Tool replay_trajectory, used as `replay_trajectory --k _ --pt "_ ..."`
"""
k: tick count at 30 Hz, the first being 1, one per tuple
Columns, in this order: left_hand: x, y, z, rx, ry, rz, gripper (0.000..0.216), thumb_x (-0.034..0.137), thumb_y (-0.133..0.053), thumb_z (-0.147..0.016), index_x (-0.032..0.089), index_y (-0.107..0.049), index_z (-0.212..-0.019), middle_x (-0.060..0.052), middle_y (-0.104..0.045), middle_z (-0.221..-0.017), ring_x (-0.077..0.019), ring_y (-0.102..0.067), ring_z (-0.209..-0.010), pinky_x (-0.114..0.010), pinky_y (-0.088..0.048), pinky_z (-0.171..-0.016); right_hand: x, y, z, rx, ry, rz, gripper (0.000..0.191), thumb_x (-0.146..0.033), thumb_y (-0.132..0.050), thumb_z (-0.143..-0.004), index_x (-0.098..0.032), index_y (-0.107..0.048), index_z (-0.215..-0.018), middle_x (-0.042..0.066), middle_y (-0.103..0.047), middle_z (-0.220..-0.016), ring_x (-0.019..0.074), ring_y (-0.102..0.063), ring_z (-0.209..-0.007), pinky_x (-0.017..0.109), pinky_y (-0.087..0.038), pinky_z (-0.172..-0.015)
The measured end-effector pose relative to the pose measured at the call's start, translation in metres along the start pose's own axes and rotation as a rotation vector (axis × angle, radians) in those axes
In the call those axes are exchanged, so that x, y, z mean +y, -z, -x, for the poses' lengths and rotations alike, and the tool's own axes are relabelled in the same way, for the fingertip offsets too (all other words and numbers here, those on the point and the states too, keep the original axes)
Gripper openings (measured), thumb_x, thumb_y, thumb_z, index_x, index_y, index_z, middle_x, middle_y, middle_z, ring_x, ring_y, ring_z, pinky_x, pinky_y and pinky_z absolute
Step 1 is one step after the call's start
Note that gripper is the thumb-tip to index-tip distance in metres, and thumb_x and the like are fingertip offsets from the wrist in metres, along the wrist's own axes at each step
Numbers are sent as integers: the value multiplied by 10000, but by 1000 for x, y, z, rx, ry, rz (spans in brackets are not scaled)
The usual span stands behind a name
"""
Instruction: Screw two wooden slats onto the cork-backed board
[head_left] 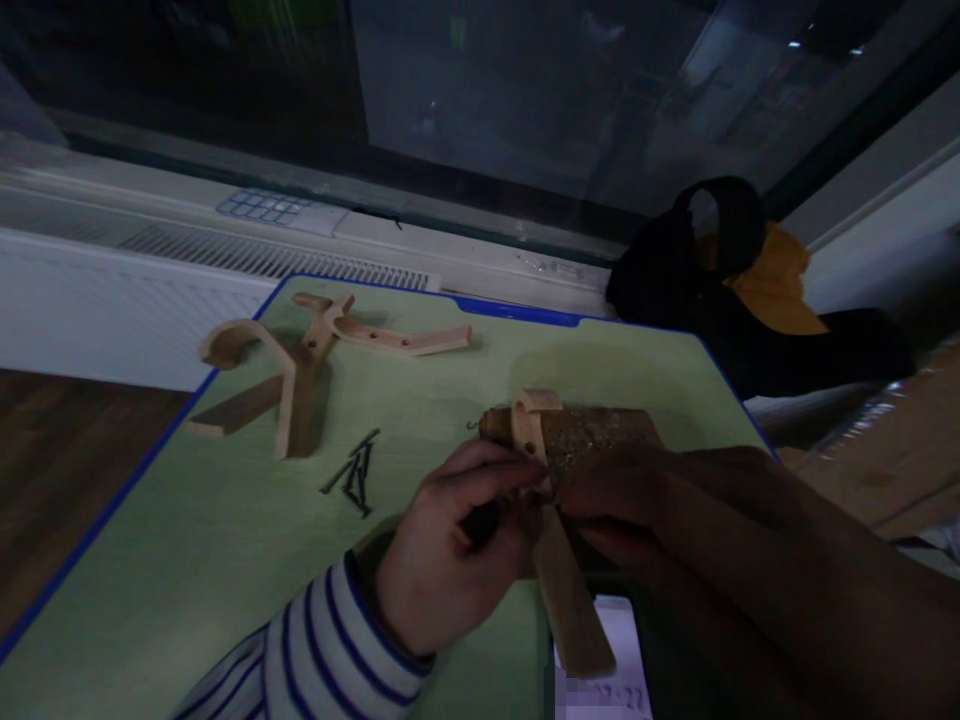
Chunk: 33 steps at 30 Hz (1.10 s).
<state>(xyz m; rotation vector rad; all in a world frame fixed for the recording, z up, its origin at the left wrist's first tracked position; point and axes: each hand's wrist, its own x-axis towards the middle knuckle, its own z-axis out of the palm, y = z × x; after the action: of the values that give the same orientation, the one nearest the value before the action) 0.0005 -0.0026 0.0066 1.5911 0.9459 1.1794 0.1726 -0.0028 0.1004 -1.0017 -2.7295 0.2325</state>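
Note:
A pale wooden hook with a curled top and a screw hole lies across a rough brown wooden block. My left hand, in a striped sleeve, has its thumb and fingers closed on the middle of the hook. From the right, my right hand meets it there with fingers pressed together; whatever they pinch is hidden. Left of my left hand lies a small pile of dark screws. Farther back are more wooden hooks, one of them a separate curved piece.
A phone lies under the hook's lower end. The green tabletop has a blue edge. Behind it are a radiator and a windowsill. A black and orange cap sits at the back right.

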Motion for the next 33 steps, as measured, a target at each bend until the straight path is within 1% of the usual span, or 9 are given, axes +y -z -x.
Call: replay_trajectory --k 3,8,13,21,24,27,29,31,33 --pt "-2 2 0 75 25 -20 325 13 -430 -693 122 -685 -862 -72 -636 -845 -161 -624 -788 -288 -519 -709 0 -3 1 -57 -39 -53 263 -143 -431 -846 -255 -457 -1083 -25 -662 -886 131 -614 -652 269 -483 -555" --pt "-4 2 1 120 17 -46 310 1 -446 -695 131 -681 -852 -61 -639 -836 -155 -617 -794 -292 -511 -731 -5 -8 -3 9 -70 4 134 -203 -382 -903 -227 -479 -993 13 -669 -909 164 -638 -697 295 -499 -562" --pt "0 -2 0 64 -14 -54 206 43 -567 -700 141 -688 -834 -60 -632 -840 -163 -616 -795 -290 -517 -707 -8 -9 -6 104 -127 54 131 -277 -343 -934 -225 -461 -908 12 -681 -772 162 -640 -562 268 -450 -421" --pt "1 -3 0 33 -125 -105 112 68 -626 -696 169 -668 -724 -57 -645 -851 -179 -614 -822 -313 -515 -728 -9 -6 -15 9 -139 48 117 -222 -378 -915 -175 -458 -986 32 -682 -801 190 -651 -622 291 -476 -474" --pt "-3 -2 0 38 -137 -135 117 84 -607 -757 173 -682 -748 -51 -661 -834 -172 -612 -819 -312 -511 -739 -10 1 -14 -46 -128 12 167 -222 -434 -896 -180 -473 -1053 24 -680 -896 172 -654 -718 278 -503 -544" --pt "-6 -1 0 26 -177 -163 138 90 -585 -791 170 -696 -811 -55 -675 -842 -174 -609 -829 -311 -508 -752 -7 14 -11 -56 -54 -2 278 -283 -441 -903 -210 -472 -1169 13 -642 -1104 138 -633 -895 244 -519 -748" --pt "-7 0 -1 29 -194 -182 132 88 -597 -787 172 -698 -802 -48 -672 -827 -170 -606 -817 -299 -506 -741 -4 21 -9 -56 11 -24 385 -257 -426 -910 -236 -404 -1293 -12 -578 -1235 102 -580 -1033 190 -471 -867" --pt "-8 1 -1 32 -205 -196 137 77 -605 -780 181 -694 -771 -35 -664 -802 -162 -601 -795 -287 -506 -723 -2 25 -8 -90 43 -82 449 -201 -449 -899 -266 -366 -1336 -38 -564 -1247 81 -548 -1084 165 -437 -912" --pt "-9 2 -1 27 -204 -188 144 71 -612 -772 189 -692 -750 -26 -659 -798 -157 -599 -784 -282 -508 -713 1 25 -8 -128 49 -115 416 -166 -487 -880 -269 -432 -1280 -38 -594 -1181 94 -565 -1051 195 -444 -915"
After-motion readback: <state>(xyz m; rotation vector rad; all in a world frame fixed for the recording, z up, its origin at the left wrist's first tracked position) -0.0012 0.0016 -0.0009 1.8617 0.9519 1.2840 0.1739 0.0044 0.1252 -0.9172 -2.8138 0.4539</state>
